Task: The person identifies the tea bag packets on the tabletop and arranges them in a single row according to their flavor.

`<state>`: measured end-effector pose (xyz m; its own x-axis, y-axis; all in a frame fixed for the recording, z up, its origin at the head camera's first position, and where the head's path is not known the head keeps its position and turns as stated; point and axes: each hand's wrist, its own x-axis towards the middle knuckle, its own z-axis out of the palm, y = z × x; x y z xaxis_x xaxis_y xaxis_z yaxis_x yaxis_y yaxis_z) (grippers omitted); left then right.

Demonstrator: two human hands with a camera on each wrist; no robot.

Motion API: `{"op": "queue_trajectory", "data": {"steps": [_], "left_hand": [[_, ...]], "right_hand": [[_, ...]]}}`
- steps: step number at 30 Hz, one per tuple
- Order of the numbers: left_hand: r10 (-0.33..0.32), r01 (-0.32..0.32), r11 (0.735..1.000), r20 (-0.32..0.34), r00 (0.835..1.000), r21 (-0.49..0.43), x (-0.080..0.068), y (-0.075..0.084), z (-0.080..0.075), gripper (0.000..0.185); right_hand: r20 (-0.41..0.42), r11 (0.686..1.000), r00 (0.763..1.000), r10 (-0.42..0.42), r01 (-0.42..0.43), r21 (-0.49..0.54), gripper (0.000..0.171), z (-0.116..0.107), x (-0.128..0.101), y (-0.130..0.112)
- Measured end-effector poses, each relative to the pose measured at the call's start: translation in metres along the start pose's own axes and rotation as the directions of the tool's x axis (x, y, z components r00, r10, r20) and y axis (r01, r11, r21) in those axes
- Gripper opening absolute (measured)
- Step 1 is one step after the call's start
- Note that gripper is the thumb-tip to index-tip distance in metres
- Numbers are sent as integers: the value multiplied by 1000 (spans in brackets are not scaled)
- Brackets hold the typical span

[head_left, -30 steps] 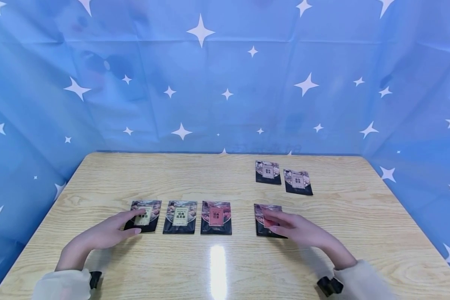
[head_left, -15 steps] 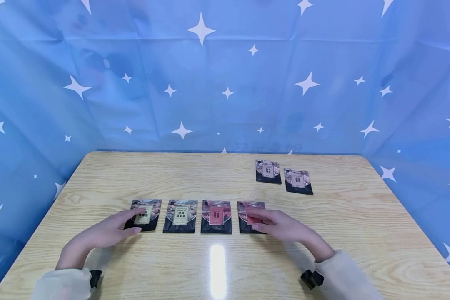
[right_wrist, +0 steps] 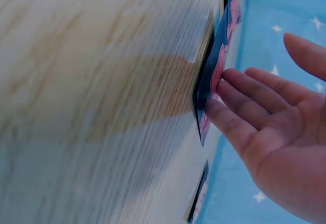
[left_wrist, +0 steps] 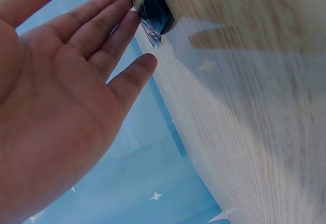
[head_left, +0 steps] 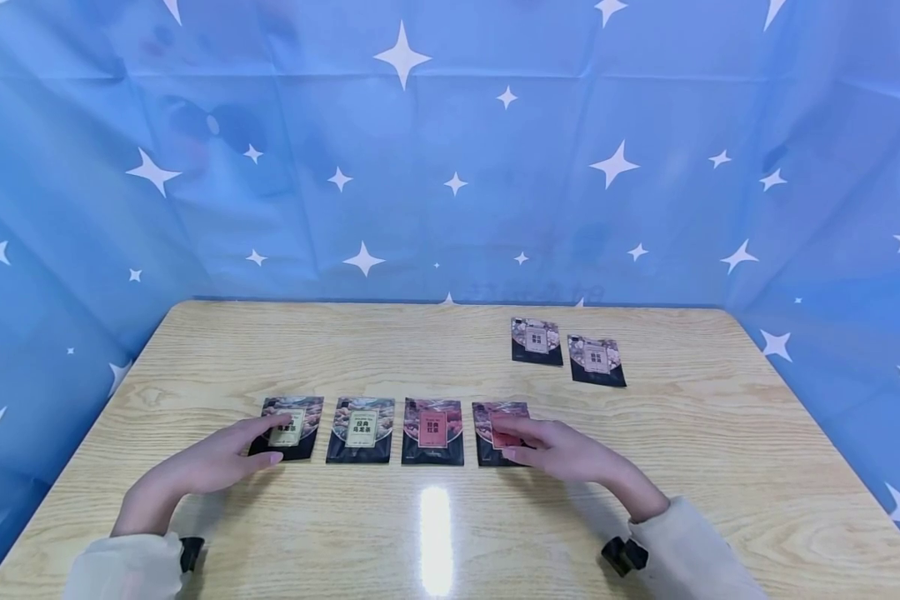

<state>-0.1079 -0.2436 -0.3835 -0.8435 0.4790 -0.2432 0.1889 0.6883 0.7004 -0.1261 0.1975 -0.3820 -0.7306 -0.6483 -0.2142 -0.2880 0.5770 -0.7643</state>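
Four flat sachets would exceed the count, so several tea sachets lie in a row on the wooden table. At the left end, my left hand rests its straight fingertips on a green-labelled tea sachet. Beside it lies another green-labelled sachet, then a red-labelled sachet. At the row's right end, my right hand touches a second red-labelled sachet with extended fingers, covering part of its label. In the right wrist view, the right fingertips press on that sachet's face.
Two pale-labelled sachets, one to the left of the other, lie farther back on the right of the wooden table. A blue star-patterned cloth hangs behind and at both sides.
My right hand has slid the right-end red-labelled sachet leftward, closer to the other red-labelled one, and straightened it. The left hand has stayed on its sachet.
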Motion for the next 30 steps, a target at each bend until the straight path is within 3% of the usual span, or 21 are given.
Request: {"op": "queue_trajectory", "data": {"steps": [10,17,30], "left_hand": [[6,-6,1000,-2,1000,-3,0,0,-1,61],[8,-8,1000,-5,1000,-1,-1,1,0,61],[4,-4,1000,-1,1000,2,0,-1,1,61]], "right_hand": [[-13,1000,1000,15,-15,25,45,-12,-8,1],[-92,1000,996,-18,16,-19,50,-42,-19,11],[-269,982,945,188,-170,86,48,-107,-31,64]]}}
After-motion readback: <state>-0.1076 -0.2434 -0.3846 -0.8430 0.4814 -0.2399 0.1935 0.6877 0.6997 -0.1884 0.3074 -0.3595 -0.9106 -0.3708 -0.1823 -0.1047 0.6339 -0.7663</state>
